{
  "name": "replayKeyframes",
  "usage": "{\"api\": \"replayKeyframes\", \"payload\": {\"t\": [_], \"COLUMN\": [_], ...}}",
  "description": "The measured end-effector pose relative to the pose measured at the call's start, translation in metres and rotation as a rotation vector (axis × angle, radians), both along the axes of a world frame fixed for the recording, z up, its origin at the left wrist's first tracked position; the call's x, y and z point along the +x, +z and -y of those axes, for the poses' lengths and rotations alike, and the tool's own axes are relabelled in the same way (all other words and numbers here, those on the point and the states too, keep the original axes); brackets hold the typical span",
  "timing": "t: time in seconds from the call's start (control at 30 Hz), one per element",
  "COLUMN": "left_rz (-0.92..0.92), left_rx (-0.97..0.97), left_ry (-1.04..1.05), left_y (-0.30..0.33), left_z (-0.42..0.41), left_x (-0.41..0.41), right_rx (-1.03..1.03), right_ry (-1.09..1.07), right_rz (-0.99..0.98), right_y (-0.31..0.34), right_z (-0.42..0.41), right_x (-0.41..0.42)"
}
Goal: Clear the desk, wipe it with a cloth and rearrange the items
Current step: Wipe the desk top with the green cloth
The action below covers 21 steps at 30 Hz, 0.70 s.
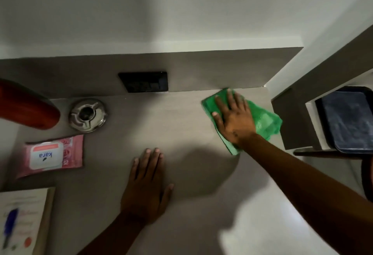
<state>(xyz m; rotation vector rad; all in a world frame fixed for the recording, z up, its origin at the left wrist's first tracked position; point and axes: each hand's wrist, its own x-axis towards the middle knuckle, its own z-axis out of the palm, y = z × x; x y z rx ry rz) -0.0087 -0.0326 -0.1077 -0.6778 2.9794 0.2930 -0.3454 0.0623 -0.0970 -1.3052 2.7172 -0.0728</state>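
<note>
A green cloth (264, 120) lies on the grey desk (181, 125) at its far right corner, against the back panel. My right hand (234, 117) presses flat on the cloth with fingers spread. My left hand (146, 186) rests palm down on the bare desk near the middle, holding nothing. At the left sit a metal ashtray (87, 115), a pink pack of wet wipes (53, 154) and a book (24, 220) at the front left corner.
A red curved object (28, 109) juts in from the far left beside the ashtray. A black socket panel (144, 82) is set in the back wall panel. To the right of the desk, a dark tray (347, 117) rests on a lower shelf.
</note>
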Motion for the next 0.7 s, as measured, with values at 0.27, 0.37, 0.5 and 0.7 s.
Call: {"api": "replayKeyframes", "payload": {"t": [0.27,0.37,0.5,0.7], "left_rz": [0.012,-0.008,-0.031,-0.014], "left_rx": [0.006,0.023,0.015,0.016], "left_ry": [0.015,0.019,0.02,0.024], "left_y": [0.0,-0.001,-0.003,0.0], "left_z": [0.0,0.001,-0.001,-0.002], "left_x": [0.0,0.001,-0.001,0.0], "right_rx": [-0.053,-0.05,-0.095,-0.077], "right_ry": [0.004,0.195,-0.237,0.347], "right_rz": [0.033,0.01,0.058,0.054], "right_y": [0.002,0.0,0.006,0.009], "right_z": [0.033,0.02,0.051,0.048], "right_x": [0.033,0.03,0.04,0.038]}}
